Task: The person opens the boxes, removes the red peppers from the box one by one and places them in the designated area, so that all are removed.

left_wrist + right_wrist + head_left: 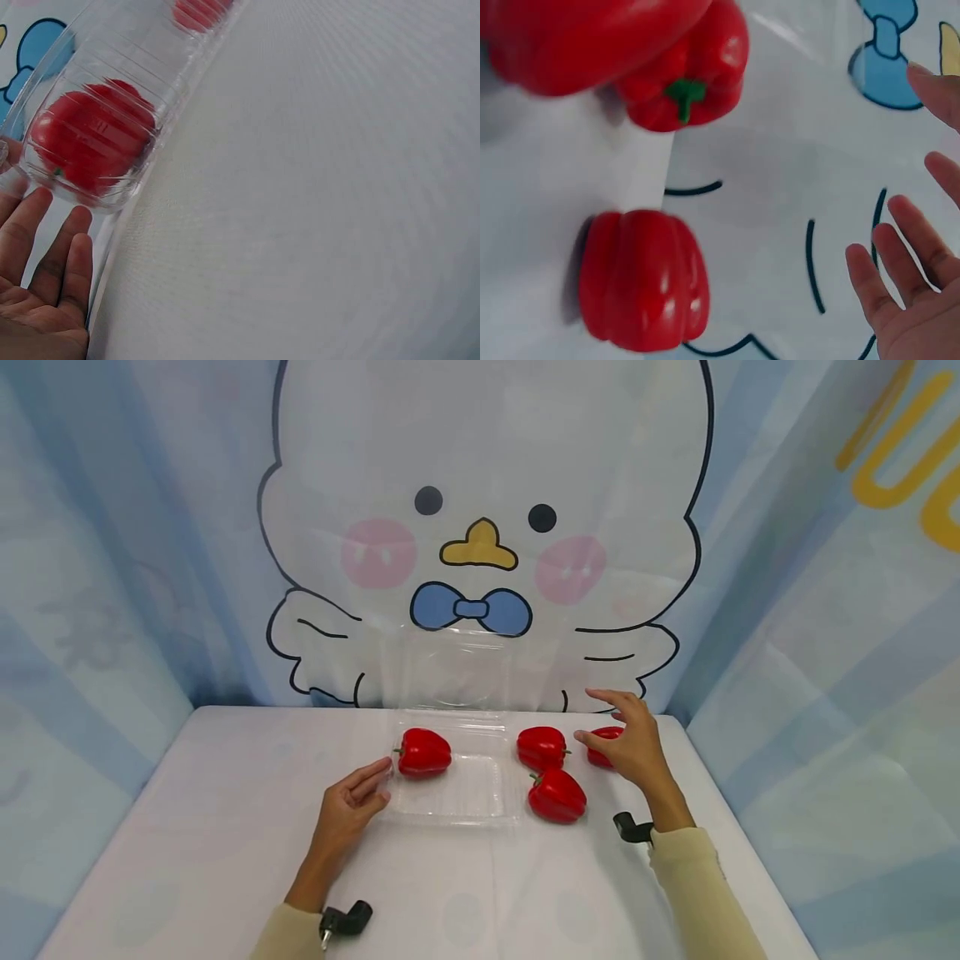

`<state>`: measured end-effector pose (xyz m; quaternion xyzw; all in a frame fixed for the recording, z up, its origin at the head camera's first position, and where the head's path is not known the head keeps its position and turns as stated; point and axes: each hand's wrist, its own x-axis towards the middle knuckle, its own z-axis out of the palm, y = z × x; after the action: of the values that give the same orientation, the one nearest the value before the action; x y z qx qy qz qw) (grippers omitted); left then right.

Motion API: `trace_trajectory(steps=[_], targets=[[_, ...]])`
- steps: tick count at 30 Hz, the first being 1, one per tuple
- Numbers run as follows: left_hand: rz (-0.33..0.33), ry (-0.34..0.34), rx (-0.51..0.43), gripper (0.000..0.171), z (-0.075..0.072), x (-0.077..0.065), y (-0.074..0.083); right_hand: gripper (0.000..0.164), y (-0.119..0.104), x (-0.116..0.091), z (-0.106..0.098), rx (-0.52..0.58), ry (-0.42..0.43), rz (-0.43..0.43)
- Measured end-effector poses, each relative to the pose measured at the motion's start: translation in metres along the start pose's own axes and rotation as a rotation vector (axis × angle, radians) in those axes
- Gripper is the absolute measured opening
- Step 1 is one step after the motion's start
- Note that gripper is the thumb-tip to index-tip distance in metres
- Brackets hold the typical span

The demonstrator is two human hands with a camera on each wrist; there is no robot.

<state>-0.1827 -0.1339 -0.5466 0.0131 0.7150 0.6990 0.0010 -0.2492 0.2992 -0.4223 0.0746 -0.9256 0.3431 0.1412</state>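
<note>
A clear plastic clamshell box (pixel 450 817) lies on the table with its lid (pixel 455 668) raised at the back. One red bell pepper (pixel 424 753) sits in the left part of its base. My left hand (pixel 351 802) is at the box's left edge, its fingers extended and fingertips right at the rim. Two more red peppers, one behind (pixel 542 748) and one in front (pixel 557 796), lie just right of the box. My right hand (pixel 630 743) hovers by another red pepper (pixel 645 281) farther right, thumb and fingers spread, nothing between them; it partly hides this pepper in the head view.
A white cloth covers the table (pixel 187 827). Behind it hangs a curtain (pixel 480 460) printed with a cartoon bird, close to the box's raised lid. More curtain (pixel 825 693) runs along the right side. A black camera mount (pixel 347 918) is on each wrist.
</note>
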Motion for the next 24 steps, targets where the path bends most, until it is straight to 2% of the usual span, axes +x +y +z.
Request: trace_trajectory(steps=[8, 24], targets=[[-0.007, 0.007, 0.004, 0.051, 0.001, -0.001, 0.001, 0.075, -0.028, -0.005, 0.013, 0.066, 0.012, -0.071], [-0.007, 0.012, 0.008, 0.051, 0.002, -0.001, 0.003, 0.082, -0.067, -0.011, 0.054, 0.221, -0.013, -0.091]])
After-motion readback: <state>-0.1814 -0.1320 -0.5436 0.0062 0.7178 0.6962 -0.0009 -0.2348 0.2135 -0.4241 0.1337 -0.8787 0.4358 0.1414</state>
